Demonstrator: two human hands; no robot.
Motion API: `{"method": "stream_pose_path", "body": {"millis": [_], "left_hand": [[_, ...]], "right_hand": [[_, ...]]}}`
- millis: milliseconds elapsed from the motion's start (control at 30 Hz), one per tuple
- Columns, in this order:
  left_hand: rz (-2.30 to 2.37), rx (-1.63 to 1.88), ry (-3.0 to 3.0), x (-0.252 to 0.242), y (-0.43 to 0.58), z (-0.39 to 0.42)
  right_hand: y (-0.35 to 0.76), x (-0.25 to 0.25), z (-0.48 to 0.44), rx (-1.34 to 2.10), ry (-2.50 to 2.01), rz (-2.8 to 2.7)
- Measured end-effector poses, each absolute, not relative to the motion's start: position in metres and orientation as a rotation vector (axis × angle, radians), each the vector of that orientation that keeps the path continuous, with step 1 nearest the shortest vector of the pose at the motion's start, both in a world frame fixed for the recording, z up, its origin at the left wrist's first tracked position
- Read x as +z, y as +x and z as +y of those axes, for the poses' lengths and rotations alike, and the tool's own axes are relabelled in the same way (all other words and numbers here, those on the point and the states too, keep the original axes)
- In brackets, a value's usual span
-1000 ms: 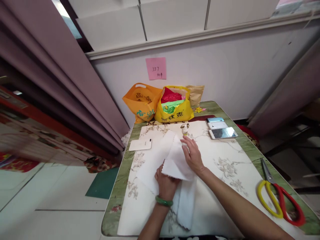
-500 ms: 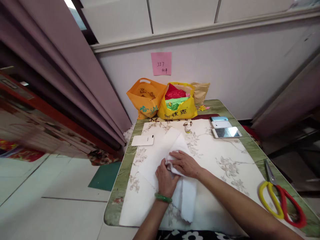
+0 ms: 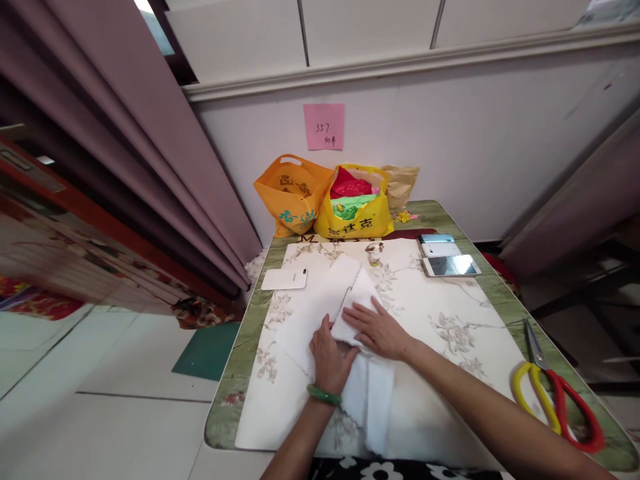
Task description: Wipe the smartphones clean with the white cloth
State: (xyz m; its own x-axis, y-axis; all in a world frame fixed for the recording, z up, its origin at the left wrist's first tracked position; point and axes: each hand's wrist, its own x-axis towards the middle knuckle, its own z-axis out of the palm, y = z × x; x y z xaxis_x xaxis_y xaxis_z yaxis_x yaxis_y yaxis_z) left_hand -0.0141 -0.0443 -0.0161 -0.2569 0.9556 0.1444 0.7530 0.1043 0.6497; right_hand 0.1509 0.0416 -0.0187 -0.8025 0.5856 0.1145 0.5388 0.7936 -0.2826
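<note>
A white cloth (image 3: 377, 400) with uneven edges lies partly folded on the patterned white mat (image 3: 425, 293). My left hand (image 3: 330, 357) rests on it with a green bangle at the wrist, its fingers and thumb apart beside the folded edge. Across the folded-over flap, my right hand (image 3: 377, 329) lies flat with its fingers stretched out and spread. Neither hand is closed round the cloth. Part of the fold is hidden under both hands.
Scissors (image 3: 540, 363) with yellow and red handles lie at the right edge. Several phones (image 3: 453, 266) sit back right, a white phone (image 3: 284, 279) at left. An orange bag (image 3: 293, 200), a yellow bag (image 3: 356, 220) and a small bottle (image 3: 375, 255) stand behind.
My right hand has flattened and its fingers have spread over the cloth. The lifted, bunched part of the cloth now lies down as a flap. My left hand has barely moved.
</note>
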Motion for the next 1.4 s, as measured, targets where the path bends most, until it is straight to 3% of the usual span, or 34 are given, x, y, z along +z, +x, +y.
{"method": "stream_pose_path", "body": {"millis": [167,300,433,567,733,867,1000,1100,1233,1400], "left_hand": [[2.082,0.901,1.654,-0.017,-0.014,-0.044],[2.100,0.880,1.677,-0.019,-0.014,-0.044],[2.099,0.907,1.665,-0.019,-0.015,-0.043],[2.099,0.900,1.668,-0.019,-0.015,-0.043],[2.092,0.933,1.672,-0.022,-0.016,-0.043],[2.103,0.913,1.691,-0.024,-0.017,-0.042],[2.095,0.911,1.663,-0.022,-0.016,-0.042],[2.109,0.900,1.667,-0.020,-0.016,-0.042],[2.085,0.909,1.664,-0.019,-0.016,-0.042],[2.099,0.913,1.665,-0.019,-0.018,-0.040]], "right_hand": [[0.137,-0.022,0.051,0.224,-1.416,-2.492],[0.134,-0.023,0.048,0.270,-0.928,-2.749],[0.136,-0.022,0.052,0.180,-1.361,-2.538],[0.136,-0.023,0.058,0.253,-0.864,-2.797],[0.133,-0.025,0.058,0.178,-1.288,-2.556],[0.133,-0.025,0.057,0.227,-0.879,-2.776],[0.133,-0.024,0.058,0.112,-1.302,-2.557],[0.133,-0.024,0.057,0.192,-0.902,-2.753],[0.135,-0.023,0.058,0.209,-1.264,-2.575],[0.137,-0.021,0.059,0.285,-0.954,-2.752]]}}
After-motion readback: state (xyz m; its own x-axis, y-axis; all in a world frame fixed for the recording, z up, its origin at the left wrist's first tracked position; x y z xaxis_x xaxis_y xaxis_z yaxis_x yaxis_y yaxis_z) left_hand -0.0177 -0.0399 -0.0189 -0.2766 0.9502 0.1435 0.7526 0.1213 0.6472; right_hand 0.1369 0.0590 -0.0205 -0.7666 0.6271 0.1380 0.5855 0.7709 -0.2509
